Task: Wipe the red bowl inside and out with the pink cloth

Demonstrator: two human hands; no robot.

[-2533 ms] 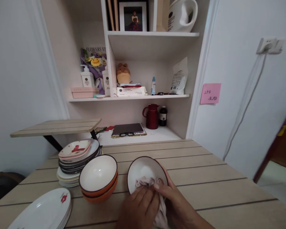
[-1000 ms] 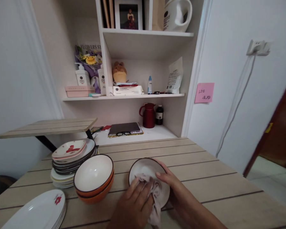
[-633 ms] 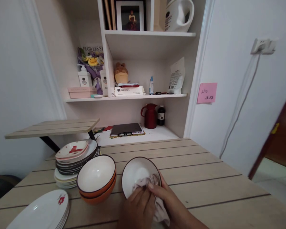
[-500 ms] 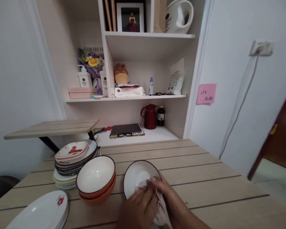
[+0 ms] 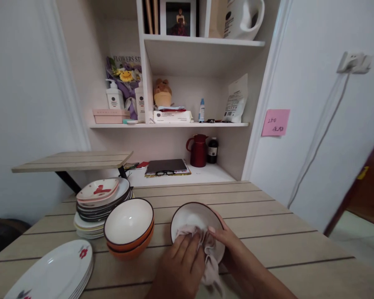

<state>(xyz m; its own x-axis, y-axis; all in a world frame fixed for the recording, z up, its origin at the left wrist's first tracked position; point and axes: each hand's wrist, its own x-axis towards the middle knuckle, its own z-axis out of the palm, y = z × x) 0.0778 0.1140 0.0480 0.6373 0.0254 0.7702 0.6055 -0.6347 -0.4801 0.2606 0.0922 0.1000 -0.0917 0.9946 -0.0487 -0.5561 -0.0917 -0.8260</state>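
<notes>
A white bowl with a dark rim (image 5: 191,211) is tilted towards me over the table. My right hand (image 5: 229,243) grips its right side, thumb over the rim and fingers behind it. Inside the bowl, my left hand (image 5: 185,259) presses a pale pink cloth (image 5: 211,265) against the inner wall, and the cloth's loose end hangs down over the near rim. To the left stand stacked orange bowls with white insides (image 5: 129,224). Nearer to me on that side lies a stack of white oval plates with red flowers (image 5: 54,270).
Behind the orange bowls rises a pile of plates and small dishes (image 5: 101,203), beside a small raised wooden stand (image 5: 71,161). The slatted wooden table (image 5: 268,232) meets a white shelf unit holding a red jug (image 5: 198,151), a dark bottle (image 5: 212,150) and a laptop (image 5: 166,166).
The bowl has turned and tipped more towards me. My left hand and the cloth have shifted to its near left inside; the cloth is more spread. The whole view has swung slightly.
</notes>
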